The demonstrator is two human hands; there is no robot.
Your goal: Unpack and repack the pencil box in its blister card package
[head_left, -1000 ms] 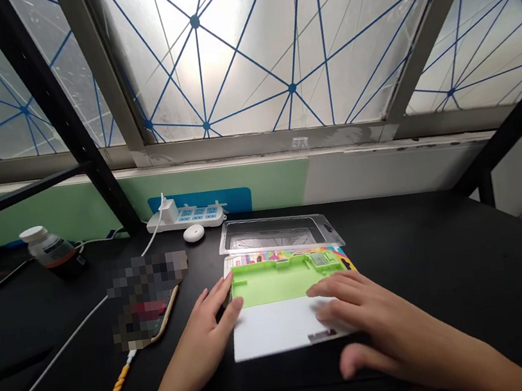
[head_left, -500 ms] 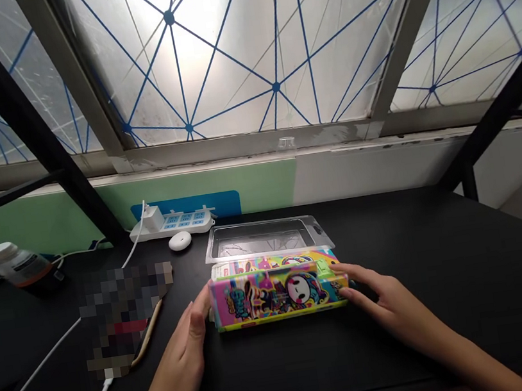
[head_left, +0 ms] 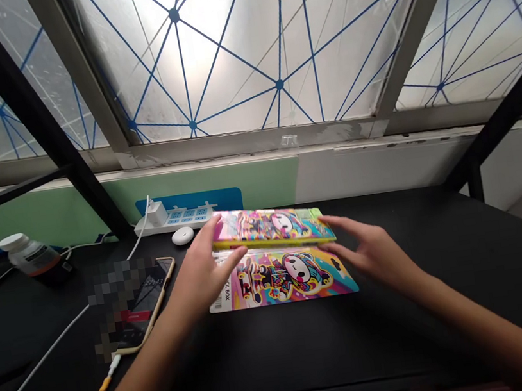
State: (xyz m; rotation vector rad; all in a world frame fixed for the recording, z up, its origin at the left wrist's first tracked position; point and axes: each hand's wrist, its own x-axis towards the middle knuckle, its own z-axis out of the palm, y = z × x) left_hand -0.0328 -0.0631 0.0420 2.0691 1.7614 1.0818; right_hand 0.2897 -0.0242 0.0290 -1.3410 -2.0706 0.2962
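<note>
A colourful cartoon pencil box (head_left: 275, 226) is held between my two hands, over the back part of the printed card. My left hand (head_left: 203, 265) grips its left end, thumb along the front edge and fingers behind. At the right end, the fingers and thumb of my right hand (head_left: 369, 245) pinch the corner. The printed backing card (head_left: 292, 275) lies flat on the desk in front of the box, showing the same character and a hang hole at its right. A clear plastic edge shows faintly between box and card; most of the clear tray is hidden.
On the black desk (head_left: 303, 358), a phone (head_left: 144, 302) with a charging cable lies at the left. Behind it are a white round case (head_left: 182, 235), a power strip (head_left: 186, 216) and a pill bottle (head_left: 34, 256). Black frame posts (head_left: 96, 199) rise on both sides.
Both hands have moved the pencil box away from me, from the front of the card to its back. The card's printed face is now uncovered, and the clear tray is mostly covered.
</note>
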